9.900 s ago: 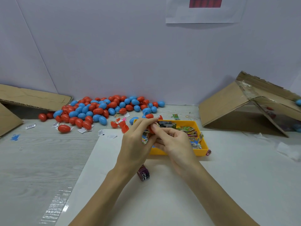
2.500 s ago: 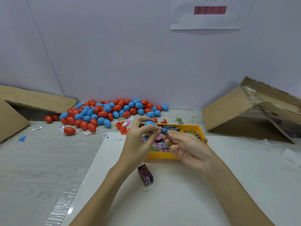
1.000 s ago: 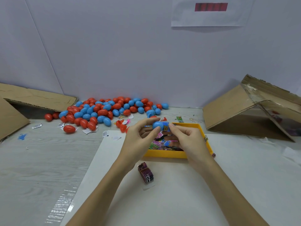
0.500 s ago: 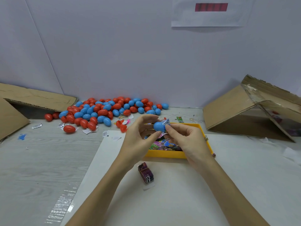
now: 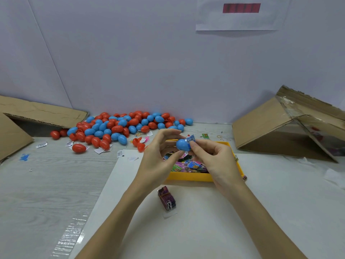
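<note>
**Blue egg is now held between both hands above the tray**

Since about ten seconds ago the red egg between the fingers has been replaced by a blue plastic egg [image 5: 182,144], and compared with half a second ago this egg has almost not moved.

It is in the air over the far edge of the yellow tray [image 5: 188,177]. Its long axis lies nearly level, from left to right, and the round end points to the person's left. A small printed packet [image 5: 190,139] sticks out of its right end, tilted up and to the right.

The left hand [image 5: 156,161] is curved around the round end, forefinger above and thumb below. The right hand [image 5: 214,159] pinches the right end with thumb and forefinger, just under the packet, and its other fingers are bent loosely over the tray. Both forearms come up from the bottom edge and meet at the egg.

The tray holds colourful packets. A purple bundle of cards [image 5: 166,200] lies on the white sheet [image 5: 224,221] near the tray. A pile of red and blue eggs [image 5: 119,128] lies on the desk [image 5: 46,184] by the wall.
</note>
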